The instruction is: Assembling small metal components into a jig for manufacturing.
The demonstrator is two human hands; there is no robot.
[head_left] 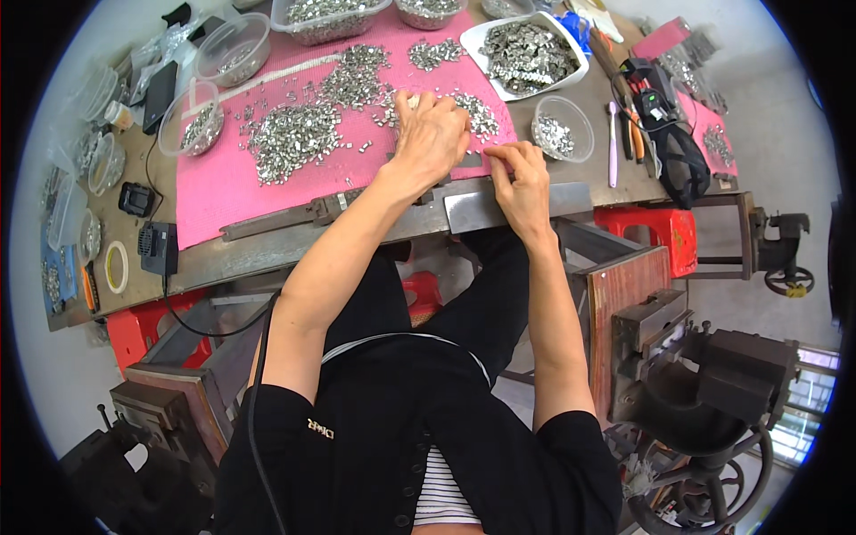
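Observation:
My left hand [431,134] is closed, its fingers curled down over the pink mat [209,201] beside the small metal parts; what they grip is hidden beneath. To its right, my right hand [524,183] has thumb and forefinger drawn together near the mat's front edge, and anything between them is too small to name. Its wrist passes over a flat grey metal plate [473,212] at the table's edge. Left of my hands lies a heap of small shiny metal pieces [294,138]. A second heap [355,76] sits farther back, and a smaller one [477,114] lies just beyond my fingers.
A long metal bar [285,218] runs along the front edge. A white tray [571,71] and a round clear tub [584,134] hold metal parts at right. Near them lie a toothbrush [613,147] and pliers [635,134]. Clear tubs [234,40] stand at back left.

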